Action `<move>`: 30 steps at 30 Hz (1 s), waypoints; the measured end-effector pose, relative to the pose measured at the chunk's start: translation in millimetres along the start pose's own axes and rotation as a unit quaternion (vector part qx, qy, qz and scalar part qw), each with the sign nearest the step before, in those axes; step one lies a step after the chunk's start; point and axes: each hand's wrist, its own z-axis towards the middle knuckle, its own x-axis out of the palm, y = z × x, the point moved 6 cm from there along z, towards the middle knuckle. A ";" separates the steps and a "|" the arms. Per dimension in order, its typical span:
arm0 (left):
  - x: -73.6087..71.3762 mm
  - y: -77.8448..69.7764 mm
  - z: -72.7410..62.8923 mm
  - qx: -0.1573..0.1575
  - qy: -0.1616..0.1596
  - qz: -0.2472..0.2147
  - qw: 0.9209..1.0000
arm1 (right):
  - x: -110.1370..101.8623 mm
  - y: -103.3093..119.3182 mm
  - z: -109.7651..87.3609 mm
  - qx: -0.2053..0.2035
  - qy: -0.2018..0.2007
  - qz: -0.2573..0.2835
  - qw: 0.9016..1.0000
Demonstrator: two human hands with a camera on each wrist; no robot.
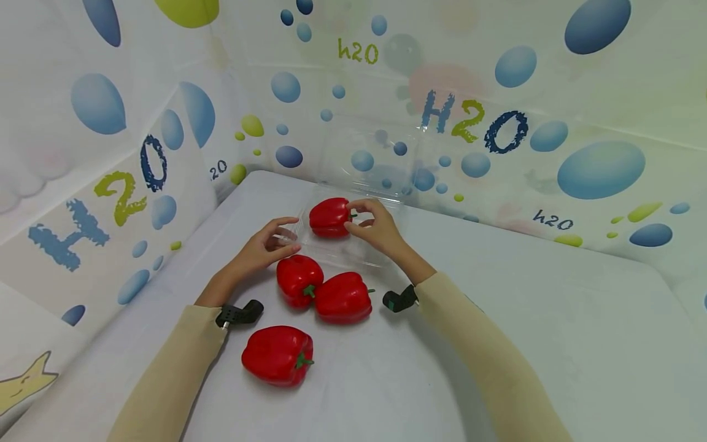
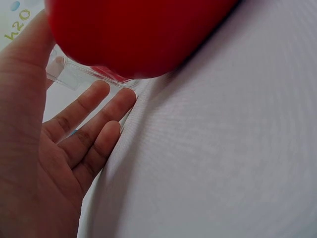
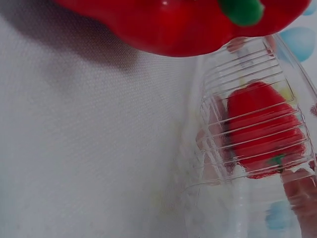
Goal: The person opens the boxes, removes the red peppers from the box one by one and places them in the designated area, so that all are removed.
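A red bell pepper (image 1: 329,217) lies in an opened clear plastic clamshell box (image 1: 361,258). My right hand (image 1: 378,228) holds this pepper at its stem end, thumb and index finger on either side of the green stem. In the right wrist view the pepper (image 3: 262,129) shows through the box's ribbed wall. At the box's left side is my left hand (image 1: 262,247), fingers spread and gently bent, fingertips right at the wall; its palm (image 2: 59,173) holds nothing. Close by on the table are two touching red bell peppers, one left (image 1: 298,281) and one right (image 1: 343,298).
Another red bell pepper (image 1: 278,356) lies nearer the front, beside the left forearm. The box's transparent lid (image 1: 370,147) stands up at the back against the patterned backdrop (image 1: 497,184). White cloth (image 1: 525,307) covers the table. Each wrist carries a black camera.
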 end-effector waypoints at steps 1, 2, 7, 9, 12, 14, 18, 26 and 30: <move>-0.1 -0.1 0.2 0.001 0.000 0.000 1.000 | 0.2 -0.3 0.8 -0.001 -0.001 0.000 1.000; -0.1 -0.2 0.3 0.003 0.000 -0.002 1.000 | 0.4 -0.6 1.6 -0.003 -0.002 0.002 1.000; 0.4 0.4 0.7 0.006 0.003 -0.006 1.000 | 3.3 -0.4 4.5 -0.011 0.013 0.002 1.000; 0.6 1.1 0.7 0.005 0.003 -0.004 1.000 | 5.1 -1.0 5.0 -0.005 0.024 -0.010 1.000; 0.6 1.5 0.5 0.004 0.003 -0.003 1.000 | 8.5 -2.6 5.9 0.006 0.044 -0.037 0.998; 0.5 1.1 0.3 0.005 0.004 -0.003 1.000 | 10.8 -3.9 6.6 0.010 0.058 -0.049 0.997; 0.5 0.1 -0.5 0.005 0.003 -0.006 1.000 | 14.6 -3.7 8.2 -0.002 0.079 -0.060 0.995; 0.1 -2.3 -0.5 0.010 0.000 -0.001 1.000 | 14.5 -2.2 9.3 -0.022 0.072 -0.062 0.995; 0.6 -2.2 -0.3 0.012 0.000 -0.003 1.000 | 12.5 -6.0 8.2 0.005 0.061 -0.066 0.996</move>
